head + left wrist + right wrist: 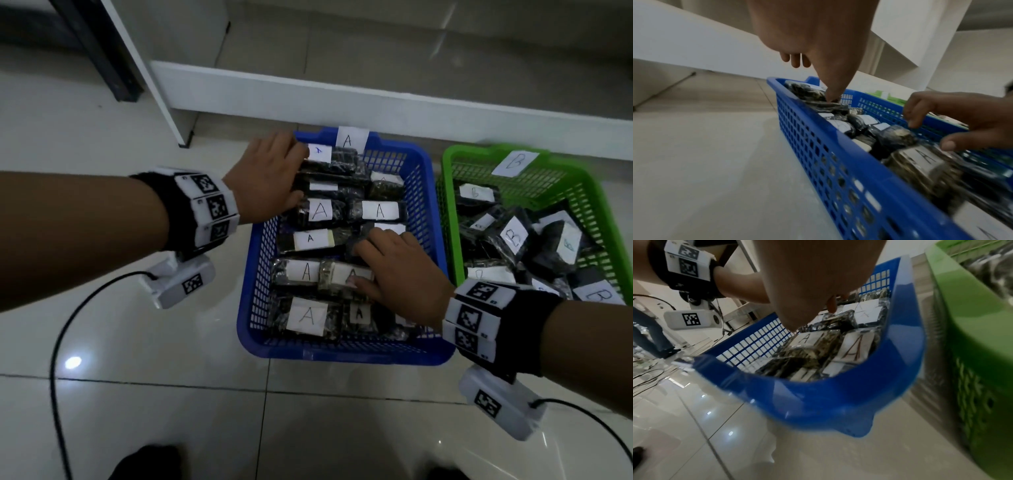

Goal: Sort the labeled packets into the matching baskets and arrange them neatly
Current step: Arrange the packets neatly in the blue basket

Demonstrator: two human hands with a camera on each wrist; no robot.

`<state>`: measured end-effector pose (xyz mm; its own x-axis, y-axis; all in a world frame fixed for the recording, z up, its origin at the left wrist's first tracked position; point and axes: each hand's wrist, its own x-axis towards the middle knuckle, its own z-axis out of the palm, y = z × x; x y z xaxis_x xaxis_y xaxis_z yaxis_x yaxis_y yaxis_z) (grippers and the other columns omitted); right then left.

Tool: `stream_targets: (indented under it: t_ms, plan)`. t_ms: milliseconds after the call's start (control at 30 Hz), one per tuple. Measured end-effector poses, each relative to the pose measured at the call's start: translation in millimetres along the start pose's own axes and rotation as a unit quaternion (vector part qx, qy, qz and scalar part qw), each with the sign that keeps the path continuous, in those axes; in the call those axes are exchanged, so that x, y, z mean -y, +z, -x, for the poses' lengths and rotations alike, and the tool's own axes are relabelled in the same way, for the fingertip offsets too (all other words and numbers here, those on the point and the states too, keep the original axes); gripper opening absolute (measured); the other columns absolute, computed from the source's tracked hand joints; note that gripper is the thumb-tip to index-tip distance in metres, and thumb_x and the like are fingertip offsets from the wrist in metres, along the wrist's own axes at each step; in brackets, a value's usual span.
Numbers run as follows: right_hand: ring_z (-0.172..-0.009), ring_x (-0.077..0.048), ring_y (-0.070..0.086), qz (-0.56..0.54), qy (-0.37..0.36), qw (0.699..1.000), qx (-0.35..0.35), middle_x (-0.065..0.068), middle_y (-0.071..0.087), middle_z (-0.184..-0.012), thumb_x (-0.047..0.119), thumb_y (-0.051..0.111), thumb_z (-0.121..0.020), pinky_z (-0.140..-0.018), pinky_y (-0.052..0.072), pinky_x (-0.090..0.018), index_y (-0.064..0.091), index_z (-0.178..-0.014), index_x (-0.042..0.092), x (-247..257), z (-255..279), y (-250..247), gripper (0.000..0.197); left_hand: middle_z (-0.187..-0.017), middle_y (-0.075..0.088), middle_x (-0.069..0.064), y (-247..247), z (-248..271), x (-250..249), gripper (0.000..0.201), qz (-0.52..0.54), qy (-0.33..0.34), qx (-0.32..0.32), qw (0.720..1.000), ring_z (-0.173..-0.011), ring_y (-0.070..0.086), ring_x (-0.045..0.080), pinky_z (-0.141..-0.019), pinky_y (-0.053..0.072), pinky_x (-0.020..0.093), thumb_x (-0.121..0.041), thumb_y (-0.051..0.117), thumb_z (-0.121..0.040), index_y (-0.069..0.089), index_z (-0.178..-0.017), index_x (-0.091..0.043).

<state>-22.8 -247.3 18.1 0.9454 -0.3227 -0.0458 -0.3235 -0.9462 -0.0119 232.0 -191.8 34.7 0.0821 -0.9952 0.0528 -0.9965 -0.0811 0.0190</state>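
A blue basket (342, 354) tagged A holds several dark packets with white A labels (320, 209), lying in rough rows. Right of it, a green basket (445, 192) tagged B holds dark packets labelled B (513, 236) in a loose heap. My left hand (291, 178) lies over the far-left packets in the blue basket; in the left wrist view its thumb (831, 97) presses down on one. My right hand (373, 267) rests with spread fingers on packets at the basket's middle right, its thumb on an A packet (337, 274). Neither hand lifts anything.
Both baskets stand on a glossy tiled floor. A white shelf base (342, 99) runs behind them, with a dark post (113, 61) at the far left. Cables (58, 335) trail from the wrist cameras. My shoes (147, 462) show at the bottom edge.
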Motion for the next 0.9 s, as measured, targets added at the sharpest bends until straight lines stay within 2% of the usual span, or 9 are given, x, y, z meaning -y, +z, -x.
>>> stream_targets:
  t_ms: [100,200,400,500,633,733,800,833,900]
  plan:
    - [-0.091,-0.028,0.055,-0.020,0.012,1.000,-0.019,-0.007,0.055,-0.103,0.036,0.063,-0.084,-0.076,0.041,-0.039,0.056,-0.104,0.016,-14,-7,0,0.029,-0.134,0.039,0.014,2,-15,8,0.066,0.002,-0.010,0.035,0.999,-0.122,0.039,0.032,-0.103,0.032,0.047,-0.043,0.061,-0.082,0.039,-0.136,-0.012]
    - [-0.096,-0.027,0.054,-0.039,0.040,0.998,-0.020,-0.005,0.054,-0.106,0.033,0.058,-0.087,-0.080,0.037,-0.040,0.056,-0.108,0.017,-27,-12,1,0.026,-0.135,0.039,0.011,6,-25,9,0.052,0.004,-0.020,0.057,0.998,-0.125,0.037,0.030,-0.105,0.029,0.045,-0.042,0.056,-0.087,0.046,-0.129,-0.014]
    - [-0.098,-0.028,0.056,-0.073,0.088,0.991,-0.062,-0.005,0.055,-0.102,0.021,0.062,-0.086,-0.082,0.037,-0.040,0.057,-0.102,0.016,-41,-13,1,0.017,-0.124,0.048,0.011,3,-35,7,0.025,0.017,-0.048,0.069,0.996,-0.112,0.047,0.029,-0.096,0.033,0.044,-0.020,0.056,-0.088,0.048,-0.110,-0.011]
    - [-0.098,-0.027,0.056,-0.081,0.108,0.989,-0.066,-0.005,0.055,-0.103,0.021,0.061,-0.087,-0.083,0.036,-0.040,0.057,-0.104,0.014,-44,-13,-1,0.019,-0.117,0.053,0.011,1,-37,9,0.033,0.020,-0.071,0.044,0.996,-0.106,0.052,0.030,-0.092,0.035,0.044,-0.010,0.054,-0.085,0.043,-0.115,-0.010]
    - [-0.096,-0.025,0.055,-0.105,0.145,0.982,-0.067,-0.003,0.053,-0.105,0.023,0.058,-0.090,-0.087,0.035,-0.041,0.056,-0.110,0.014,-50,-14,-5,0.022,-0.119,0.053,0.013,-2,-39,11,0.054,0.015,-0.078,0.058,0.995,-0.107,0.052,0.032,-0.093,0.037,0.044,-0.019,0.061,-0.078,0.041,-0.127,-0.008]
    - [-0.097,-0.023,0.053,-0.111,0.158,0.979,-0.068,-0.001,0.053,-0.106,0.024,0.057,-0.091,-0.088,0.033,-0.038,0.055,-0.112,0.015,-52,-15,-7,0.023,-0.108,0.051,0.014,-8,-37,11,0.051,0.069,-0.073,0.062,0.993,-0.100,0.050,0.030,-0.085,0.043,0.039,-0.029,0.065,-0.075,0.050,-0.119,-0.007]
    - [-0.098,-0.022,0.053,-0.113,0.164,0.978,-0.067,-0.001,0.052,-0.107,0.025,0.056,-0.092,-0.088,0.032,-0.037,0.054,-0.112,0.015,-53,-16,-8,0.023,-0.099,0.051,0.010,-15,-30,4,0.043,0.155,-0.091,0.067,0.981,-0.089,0.051,0.024,-0.073,0.044,0.033,-0.030,0.069,-0.075,0.054,-0.107,-0.006]
    - [-0.098,-0.022,0.052,-0.114,0.167,0.977,-0.065,-0.001,0.052,-0.107,0.025,0.055,-0.092,-0.088,0.032,-0.037,0.054,-0.113,0.016,-53,-16,-9,0.023,-0.094,0.054,0.008,-19,-24,0,0.038,0.191,-0.094,0.094,0.972,-0.082,0.053,0.022,-0.066,0.044,0.030,-0.030,0.069,-0.076,0.055,-0.101,-0.005]
    - [-0.098,-0.023,0.053,-0.113,0.165,0.978,-0.065,-0.001,0.053,-0.108,0.024,0.056,-0.092,-0.088,0.033,-0.038,0.054,-0.113,0.015,-53,-16,-8,0.023,-0.087,0.064,0.006,-25,-12,-10,0.032,0.207,-0.091,0.215,0.950,-0.076,0.061,0.021,-0.062,0.051,0.028,-0.032,0.068,-0.080,0.059,-0.097,-0.007]
